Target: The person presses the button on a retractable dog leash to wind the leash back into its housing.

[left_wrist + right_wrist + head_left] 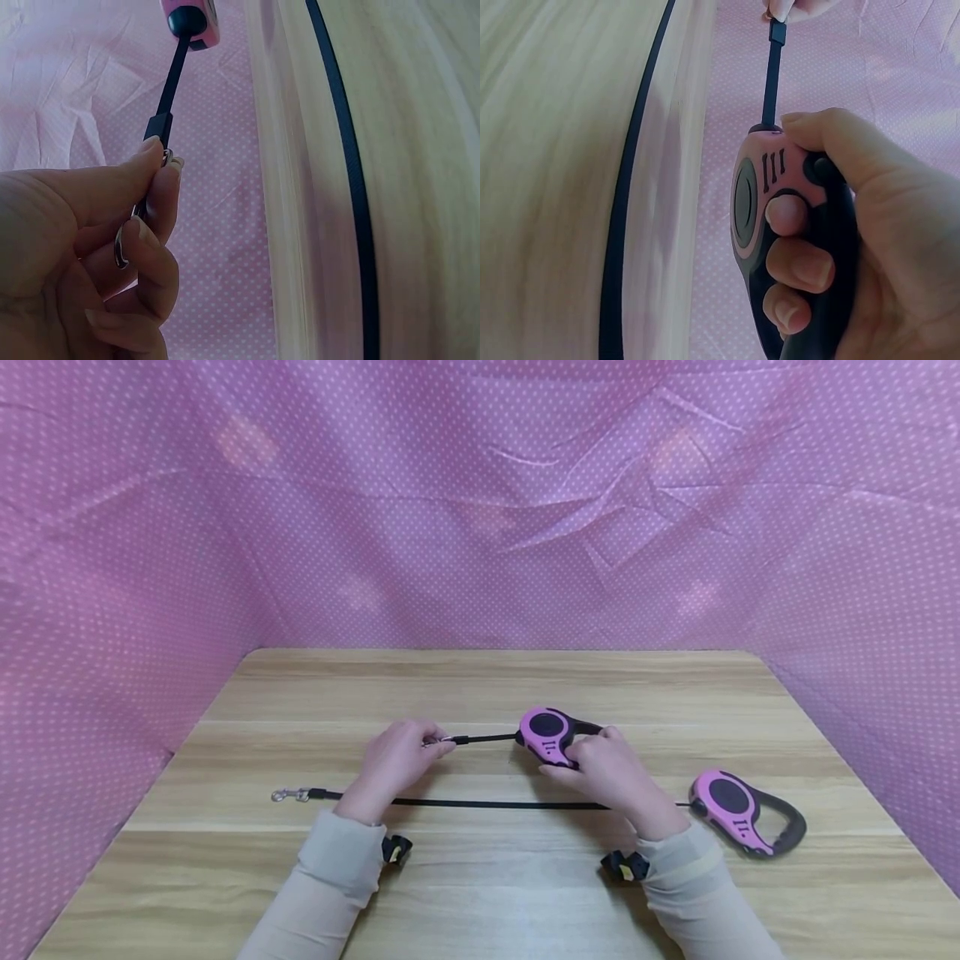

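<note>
R hand [609, 768] curled round handle [844, 251] of pink reel [546, 737], L hand [393, 764] pinching clip [121, 251], 2nd reel [727, 806] – head cam only

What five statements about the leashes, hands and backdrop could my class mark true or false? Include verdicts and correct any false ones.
1. The right hand grips a pink-and-black leash. True.
2. The left hand lies flat on the table. False: it pinches the held leash's metal clip.
3. A second leash rests on the table's right side. True.
4. The second leash's strap is fully wound in. False: it stretches across the table.
5. The backdrop is plain green. False: it is pink with pale dots.
</note>
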{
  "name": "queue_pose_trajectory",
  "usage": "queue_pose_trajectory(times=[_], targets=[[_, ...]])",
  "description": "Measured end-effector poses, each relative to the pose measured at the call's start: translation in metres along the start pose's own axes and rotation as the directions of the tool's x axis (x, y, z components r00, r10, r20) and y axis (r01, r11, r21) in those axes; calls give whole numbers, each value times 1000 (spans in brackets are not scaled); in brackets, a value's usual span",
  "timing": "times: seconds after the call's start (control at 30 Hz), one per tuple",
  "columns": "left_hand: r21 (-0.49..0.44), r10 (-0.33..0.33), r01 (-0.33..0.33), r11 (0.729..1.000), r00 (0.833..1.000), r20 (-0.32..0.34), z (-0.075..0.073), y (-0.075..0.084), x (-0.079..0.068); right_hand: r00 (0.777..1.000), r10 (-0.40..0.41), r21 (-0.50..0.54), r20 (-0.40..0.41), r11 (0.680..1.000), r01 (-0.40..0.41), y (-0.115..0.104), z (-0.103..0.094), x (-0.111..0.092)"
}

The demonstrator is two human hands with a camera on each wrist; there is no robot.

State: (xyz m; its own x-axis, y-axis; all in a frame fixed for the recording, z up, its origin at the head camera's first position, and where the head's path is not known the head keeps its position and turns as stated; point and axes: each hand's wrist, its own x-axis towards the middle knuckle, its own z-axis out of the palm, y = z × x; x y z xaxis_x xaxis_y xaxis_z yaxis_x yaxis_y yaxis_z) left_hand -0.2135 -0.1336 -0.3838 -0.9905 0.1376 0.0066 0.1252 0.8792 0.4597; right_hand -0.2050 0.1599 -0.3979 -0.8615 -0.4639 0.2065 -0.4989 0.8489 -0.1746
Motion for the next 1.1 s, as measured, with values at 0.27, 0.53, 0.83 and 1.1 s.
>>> queue_pose_trajectory(times=[0.27, 0.53, 0.83, 1.1], targets=[[4, -2, 2, 1000, 1000, 11, 2, 3, -1, 998, -10, 44, 57, 999, 8, -4, 0, 0], [7, -1, 1, 1000, 1000, 20, 4, 5, -2, 998, -18, 64, 67, 998, 14, -5, 2, 1], [13, 5, -6, 1000, 1000, 24, 4, 6, -3, 997, -29, 63, 65, 998, 25, -5, 1, 1], [3, 0, 0, 1000, 1000, 27, 4, 6, -3, 998, -33, 61, 61, 998, 29, -5, 1, 1]])
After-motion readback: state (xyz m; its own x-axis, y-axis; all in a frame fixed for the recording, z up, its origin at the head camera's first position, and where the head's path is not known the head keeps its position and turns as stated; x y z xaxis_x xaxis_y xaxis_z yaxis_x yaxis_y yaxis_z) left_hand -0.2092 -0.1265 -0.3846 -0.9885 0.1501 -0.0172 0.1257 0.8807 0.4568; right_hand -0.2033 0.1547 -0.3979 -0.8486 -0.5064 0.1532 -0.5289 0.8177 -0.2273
